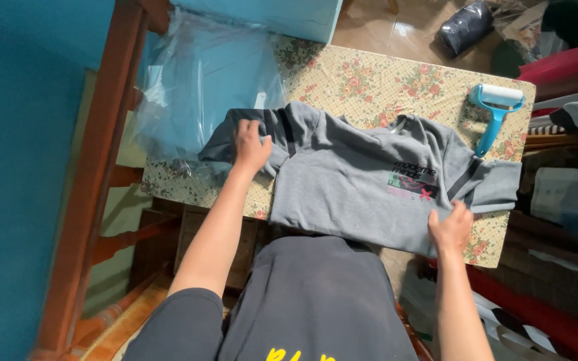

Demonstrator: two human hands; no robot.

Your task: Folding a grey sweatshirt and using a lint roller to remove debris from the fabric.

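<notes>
A grey T-shirt [349, 180] with a small printed patch on the chest lies spread on a small table covered with a floral cloth [369, 83]. My left hand [251, 146] grips the shirt's left sleeve, which is bunched up near the table's left side. My right hand [449, 227] pinches the shirt's lower right edge near the table's front edge. The shirt's hem hangs slightly over the front of the table.
A blue lint roller [496, 110] with a white roll lies at the table's right back corner. Clear plastic bags [202, 80] lie piled at the left back. A brown wooden frame [102, 174] stands to the left. Folded fabrics [570, 134] are stacked on the right.
</notes>
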